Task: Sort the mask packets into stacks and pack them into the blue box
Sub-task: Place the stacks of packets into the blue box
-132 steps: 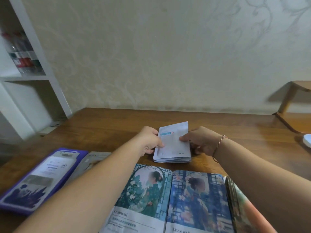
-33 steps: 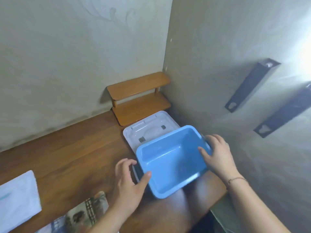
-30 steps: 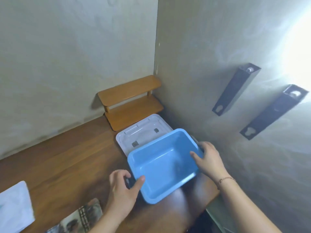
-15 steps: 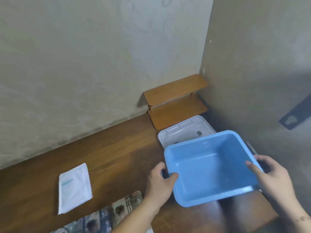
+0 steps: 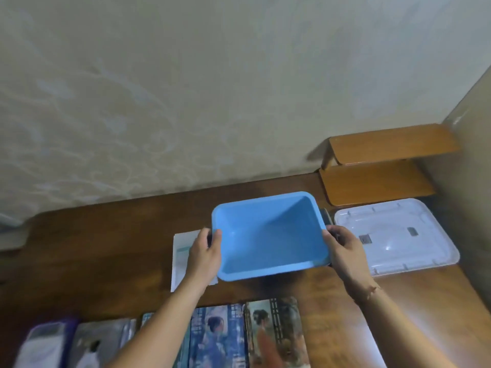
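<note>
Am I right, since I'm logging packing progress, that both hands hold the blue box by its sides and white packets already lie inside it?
Not quite. In the head view both hands, left hand and right hand, hold the blue box by its sides, but it is empty.

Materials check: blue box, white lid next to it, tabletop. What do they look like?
Blue box: looks like moulded plastic, smooth matte, with rounded corners and a rolled rim. White lid: likely translucent plastic, glossy, showing highlights and moulded ribs. Table: wood or wood veneer, brown grain with a low sheen; which of the two cannot be told.
</note>
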`<state>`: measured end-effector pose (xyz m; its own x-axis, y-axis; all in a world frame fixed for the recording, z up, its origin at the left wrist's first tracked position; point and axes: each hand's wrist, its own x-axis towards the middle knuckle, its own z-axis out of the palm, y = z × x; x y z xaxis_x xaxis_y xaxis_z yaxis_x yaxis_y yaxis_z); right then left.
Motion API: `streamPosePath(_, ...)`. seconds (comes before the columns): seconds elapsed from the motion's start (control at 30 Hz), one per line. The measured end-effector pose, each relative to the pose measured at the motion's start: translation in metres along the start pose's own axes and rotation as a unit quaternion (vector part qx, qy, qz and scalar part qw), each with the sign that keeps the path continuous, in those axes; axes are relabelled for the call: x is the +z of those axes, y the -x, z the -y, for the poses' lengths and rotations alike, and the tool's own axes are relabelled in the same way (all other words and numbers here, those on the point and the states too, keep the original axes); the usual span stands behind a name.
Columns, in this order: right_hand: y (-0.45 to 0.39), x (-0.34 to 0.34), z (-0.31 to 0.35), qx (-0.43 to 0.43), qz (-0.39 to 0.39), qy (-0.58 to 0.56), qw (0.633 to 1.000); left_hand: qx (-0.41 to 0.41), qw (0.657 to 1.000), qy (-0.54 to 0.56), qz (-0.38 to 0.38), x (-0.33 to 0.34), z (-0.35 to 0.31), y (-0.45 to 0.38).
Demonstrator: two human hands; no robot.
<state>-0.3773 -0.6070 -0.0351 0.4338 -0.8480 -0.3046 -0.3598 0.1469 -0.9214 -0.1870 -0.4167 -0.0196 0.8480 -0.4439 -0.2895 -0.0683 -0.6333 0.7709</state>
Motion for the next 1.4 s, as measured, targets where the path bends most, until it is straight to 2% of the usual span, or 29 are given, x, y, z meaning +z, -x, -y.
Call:
streamPosePath(0.17, 0.007, 0.006, -0.009, 0.000, -0.005, 0.030, 1.000, -0.027, 0.997, 0.064, 0.017, -0.001, 0.017, -0.004)
streamPosePath(0.3, 0.012, 0.004, -0.006, -0.032, -0.014, 0.049, 0.998, 0.006, 0.995, 0.097, -0.018, 0.001, 0.017, -0.001)
streamPosePath(0.37, 0.015, -0.001, -0.004, -0.022, -0.014, 0.020, 0.999, 0.018, 0.989, 0.143, -0.026, -0.003, 0.017, 0.011)
streamPosePath(0.47, 0.016, -0.006, -0.005, 0.072, 0.075, -0.102, 0.989, -0.001, 0.971, 0.236, 0.028, -0.007, 0.026, 0.032)
streamPosePath(0.53, 0.018, -0.011, -0.011, 0.103, 0.125, -0.116, 0.980, -0.024, 0.960, 0.272, 0.059, -0.005, 0.032, 0.045)
streamPosePath(0.8, 0.050, -0.028, -0.028, 0.090, 0.135, -0.081, 0.983, -0.042, 0.957, 0.280, 0.057, 0.002, 0.046, 0.071)
streamPosePath(0.9, 0.051, -0.029, -0.029, 0.088, 0.105, -0.078, 0.987, -0.037, 0.961, 0.273, 0.009, 0.004, 0.047, 0.082)
streamPosePath(0.97, 0.057, -0.031, -0.033, 0.127, 0.034, -0.105, 0.986, -0.009, 0.974, 0.206, -0.094, 0.006, 0.050, 0.100)
streamPosePath(1.03, 0.072, -0.034, -0.042, 0.189, 0.000, -0.112, 0.975, 0.104, 0.974, 0.035, -0.196, 0.011, 0.067, 0.125)
streamPosePath(1.07, 0.084, -0.035, -0.049, 0.222, 0.013, -0.087, 0.971, 0.179, 0.963, -0.069, -0.191, 0.017, 0.079, 0.139)
streamPosePath(1.1, 0.095, -0.034, -0.056, 0.252, 0.040, -0.055, 0.965, 0.248, 0.945, -0.169, -0.132, 0.025, 0.090, 0.154)
streamPosePath(1.13, 0.105, -0.032, -0.063, 0.280, 0.070, -0.028, 0.957, 0.291, 0.916, -0.275, -0.040, 0.034, 0.100, 0.167)
streamPosePath(1.17, 0.115, -0.030, -0.068, 0.301, 0.097, -0.012, 0.949, 0.303, 0.877, -0.368, 0.054, 0.042, 0.108, 0.176)
streamPosePath(1.2, 0.122, -0.027, -0.071, 0.310, 0.116, -0.003, 0.944, 0.281, 0.851, -0.424, 0.132, 0.049, 0.110, 0.185)
streamPosePath(1.27, 0.132, -0.019, -0.074, 0.306, 0.144, 0.015, 0.941, 0.236, 0.836, -0.460, 0.184, 0.058, 0.109, 0.195)
streamPosePath(1.4, 0.143, -0.002, -0.072, 0.304, 0.153, 0.049, 0.939, 0.186, 0.836, -0.473, 0.208, 0.065, 0.110, 0.199)
